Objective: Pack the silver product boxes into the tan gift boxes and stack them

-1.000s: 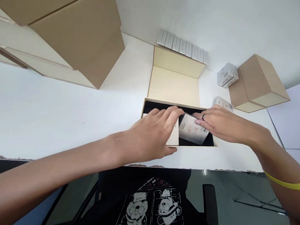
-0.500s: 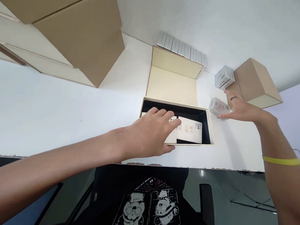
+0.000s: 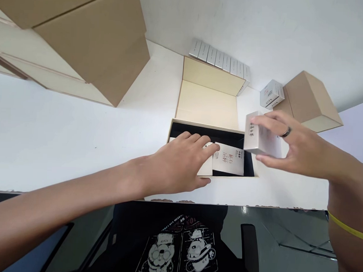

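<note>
Looks forward and steeply down from the wearer's head, close over the table (image 3: 80, 136), facing the wall (image 3: 280, 32). Centres near the box (image 3: 209, 101), taking in left hand (image 3: 180, 163), right hand (image 3: 298, 146) and, at the bottom, shirt (image 3: 177, 251).

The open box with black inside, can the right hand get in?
Probably yes: the right hand, holding a white carton, is near the right end of the box, and its lid is folded back.
</note>
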`<state>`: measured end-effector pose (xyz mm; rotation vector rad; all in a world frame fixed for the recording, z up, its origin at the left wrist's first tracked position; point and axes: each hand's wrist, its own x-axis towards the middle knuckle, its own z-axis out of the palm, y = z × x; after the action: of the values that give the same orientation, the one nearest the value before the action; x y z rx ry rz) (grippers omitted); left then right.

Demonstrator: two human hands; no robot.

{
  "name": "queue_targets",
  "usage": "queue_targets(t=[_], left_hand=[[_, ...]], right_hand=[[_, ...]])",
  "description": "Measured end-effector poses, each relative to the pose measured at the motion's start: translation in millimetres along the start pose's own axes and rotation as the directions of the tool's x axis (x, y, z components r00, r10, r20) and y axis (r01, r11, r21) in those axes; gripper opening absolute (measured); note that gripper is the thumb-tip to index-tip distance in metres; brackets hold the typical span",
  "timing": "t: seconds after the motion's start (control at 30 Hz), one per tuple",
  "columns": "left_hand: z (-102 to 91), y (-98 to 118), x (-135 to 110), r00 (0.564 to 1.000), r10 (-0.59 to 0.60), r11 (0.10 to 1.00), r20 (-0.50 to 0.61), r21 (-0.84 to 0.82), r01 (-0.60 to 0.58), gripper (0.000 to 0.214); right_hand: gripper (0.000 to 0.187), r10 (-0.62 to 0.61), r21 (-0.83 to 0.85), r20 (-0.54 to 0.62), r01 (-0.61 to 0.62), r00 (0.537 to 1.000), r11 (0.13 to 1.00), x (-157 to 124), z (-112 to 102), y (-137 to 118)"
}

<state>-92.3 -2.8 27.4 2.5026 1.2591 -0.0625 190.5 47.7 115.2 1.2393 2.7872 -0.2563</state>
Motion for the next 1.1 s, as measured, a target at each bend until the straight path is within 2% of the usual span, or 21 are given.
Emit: queue_targets(t=[0.07, 0.17, 0.27, 0.33, 0.37, 0.6, 0.7, 0.8, 0.97, 1.1], left_hand=[[2.2, 0.3, -0.2, 0.999, -0.041, 0.998, -0.024, -0.055, 0.039, 0.081], [7.3, 0.6, -0.8, 0.990, -0.122, 0.986, -0.068, -0.125, 0.113, 0.097], [9.3, 1.6, -1.0, 0.988, -0.124, 0.985, -0.093, -0.129, 0.111, 0.103], [7.5, 2.8, -0.9, 0.992, -0.100, 0.990, -0.083, -0.104, 0.091, 0.100], [6.2, 3.4, -0.8, 0.993, -0.089, 0.992, -0.078, -0.091, 0.082, 0.098], [0.5, 4.5, -0.8, 0.997, -0.065, 0.997, -0.038, -0.041, 0.064, 0.092], [-1.2, 4.7, 0.2, 0.998, -0.065, 0.997, -0.019, -0.049, 0.064, 0.089], [-5.0, 5.3, 1.1, 0.998, -0.060, 0.996, -0.003, -0.063, 0.060, 0.083], [-13.9, 7.4, 2.3, 0.997, -0.034, 0.999, 0.066, -0.008, 0.035, 0.056], [-17.5, 9.2, 3.6, 0.996, -0.010, 0.999, 0.087, 0.045, 0.006, 0.052]], right_hand=[[0.072, -0.036, 0.022, 0.069, 0.035, 0.997, 0.999, 6.6, 6.9, -19.5], [0.072, -0.056, 0.055, 0.234, 0.044, 0.971, 0.998, 21.2, 21.1, -34.0], [0.090, -0.048, 0.080, 0.375, 0.020, 0.926, 0.997, 34.8, 32.9, -38.6], [0.103, -0.070, 0.069, 0.415, 0.046, 0.907, 0.997, 41.1, 37.4, -41.3], [0.103, -0.087, 0.049, 0.419, 0.073, 0.904, 0.996, 43.5, 38.6, -43.4], [0.050, -0.103, -0.189, 0.477, 0.216, 0.873, 0.958, 55.7, 34.9, -69.8], [0.042, -0.081, -0.217, 0.511, 0.219, 0.856, 0.951, 58.5, 34.1, -75.5], [0.042, -0.125, -0.201, 0.482, 0.248, 0.867, 0.948, 55.9, 39.8, -72.5], [0.040, -0.212, -0.197, 0.301, 0.279, 0.930, 0.940, 48.2, 61.4, -63.2], [0.052, -0.287, -0.189, 0.184, 0.320, 0.940, 0.928, 48.4, 73.4, -62.1]])
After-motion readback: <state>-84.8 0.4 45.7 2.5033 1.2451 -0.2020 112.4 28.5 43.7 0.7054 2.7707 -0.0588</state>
